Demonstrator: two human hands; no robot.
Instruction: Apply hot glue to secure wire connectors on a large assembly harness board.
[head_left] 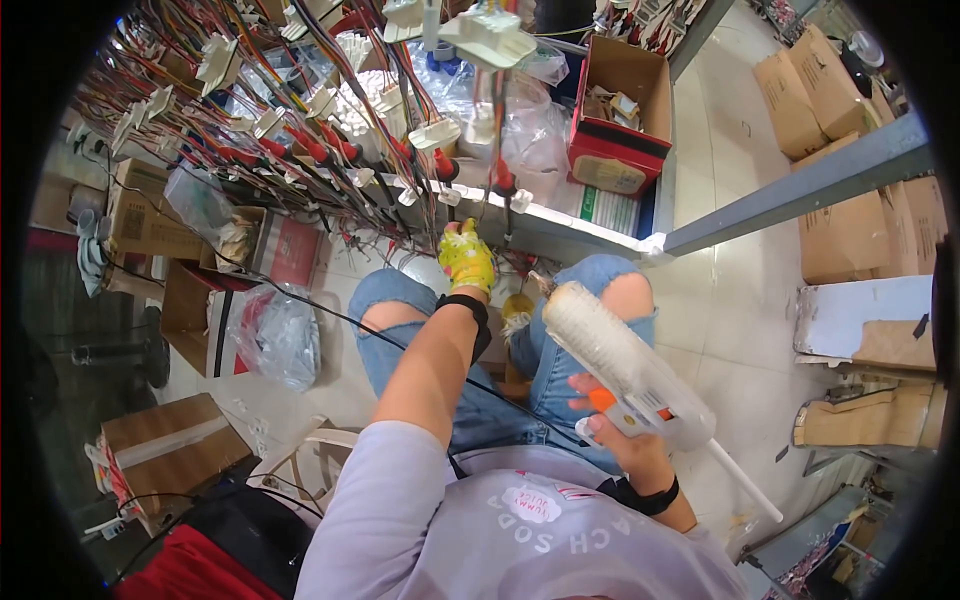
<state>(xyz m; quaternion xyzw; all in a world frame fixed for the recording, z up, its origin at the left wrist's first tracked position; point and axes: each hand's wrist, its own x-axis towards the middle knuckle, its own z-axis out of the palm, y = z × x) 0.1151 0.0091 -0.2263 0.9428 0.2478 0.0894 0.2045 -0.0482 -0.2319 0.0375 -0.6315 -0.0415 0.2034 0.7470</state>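
A hot glue gun (620,360), wrapped in whitish material along its barrel, is gripped in my right hand (640,450) above my right thigh. Its nozzle points away and to the left, and a white glue stick (745,480) sticks out of its rear. An orange trigger (601,399) shows beside my fingers. My left hand (467,260), in a yellow-green glove, reaches to the bench's front edge with its fingers curled together. Thin wires (440,215) hang right by those fingertips; whatever is between them is hidden. White plastic connectors (436,134) and red-sleeved wire ends (446,166) hang just beyond.
A dark cable (345,318) runs across my lap. Bundled wires crowd the bench at the far left. A red open carton (620,160) stands on the bench's right, near a metal frame bar (800,185). Cardboard boxes (840,230) line the right; plastic bags (278,335) and cartons lie left.
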